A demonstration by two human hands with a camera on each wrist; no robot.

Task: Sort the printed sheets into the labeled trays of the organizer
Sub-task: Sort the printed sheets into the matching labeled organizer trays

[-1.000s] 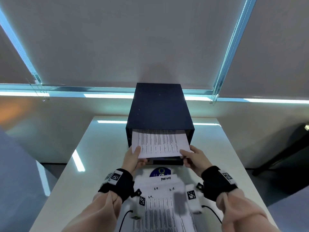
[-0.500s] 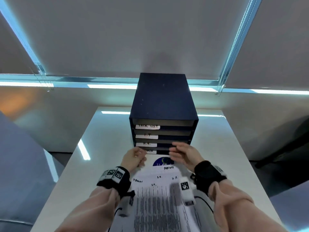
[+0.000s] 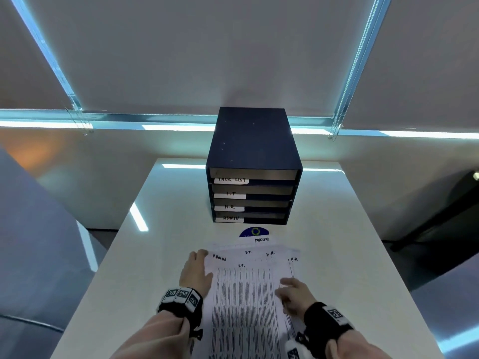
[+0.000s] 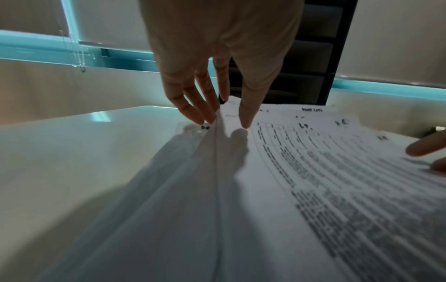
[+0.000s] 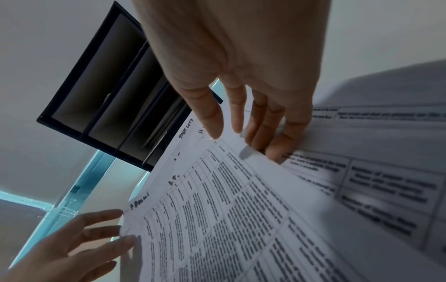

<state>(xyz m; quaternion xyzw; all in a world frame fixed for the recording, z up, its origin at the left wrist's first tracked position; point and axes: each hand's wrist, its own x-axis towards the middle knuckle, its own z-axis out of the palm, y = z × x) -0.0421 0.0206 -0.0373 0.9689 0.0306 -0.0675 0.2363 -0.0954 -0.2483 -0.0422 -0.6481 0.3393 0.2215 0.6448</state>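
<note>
The dark blue organizer (image 3: 254,141) stands at the table's far end, its four trays labeled TASK LIST, I.T., H.R. and ADMIN from top to bottom. In front of it lies a fanned stack of printed sheets (image 3: 246,301) with handwritten headings. My left hand (image 3: 199,257) is at the stack's left edge. Its straight fingers (image 4: 200,116) touch the top sheet's (image 4: 313,171) edge, and the thumb hovers above the paper. My right hand (image 3: 285,288) rests at the top sheet's right edge, fingers (image 5: 272,145) loosely bent against it. Neither hand holds a sheet.
A round blue sticker (image 3: 254,232) shows on the white table (image 3: 160,229) between stack and organizer. Bare tabletop runs along both sides of the stack. Roller blinds and a window sill lie behind the organizer. A dark object (image 3: 440,216) stands at the right.
The sheet that both hands were sliding into the organizer is now inside. Both hands pulled back toward me and came down onto the edges of the stack.
</note>
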